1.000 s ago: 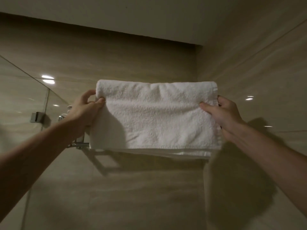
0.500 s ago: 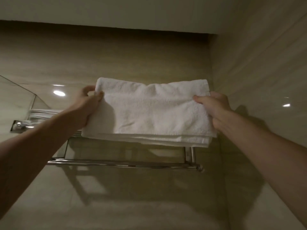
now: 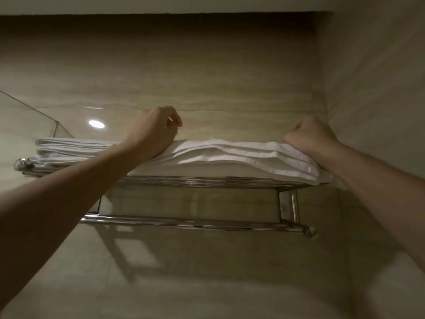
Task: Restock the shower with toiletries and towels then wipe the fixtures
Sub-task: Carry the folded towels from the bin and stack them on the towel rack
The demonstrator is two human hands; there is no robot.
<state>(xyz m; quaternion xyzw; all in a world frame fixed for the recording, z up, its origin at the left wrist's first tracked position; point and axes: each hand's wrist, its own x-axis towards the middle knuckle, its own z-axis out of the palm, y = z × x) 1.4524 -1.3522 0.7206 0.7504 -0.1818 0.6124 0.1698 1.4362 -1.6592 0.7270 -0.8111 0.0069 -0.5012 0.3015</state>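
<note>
A folded white towel (image 3: 241, 155) lies flat on the top shelf of a chrome wall rack (image 3: 207, 181). My left hand (image 3: 154, 132) rests its heel on the towel's left end, fingers curled above the cloth with nothing visible in them. My right hand (image 3: 310, 134) is a fist pressed on the towel's right end, near the side wall; its fingertips are hidden. Both forearms reach up from below.
A second stack of folded white towels (image 3: 69, 147) sits on the left part of the same shelf. A chrome hanging bar (image 3: 184, 223) runs below the shelf. A glass panel (image 3: 23, 125) stands at the left, and a tiled side wall (image 3: 379, 111) closes the right.
The towel, held up in front of the rack by both hands, now lies on the top shelf. Both hands have moved up and onto its ends.
</note>
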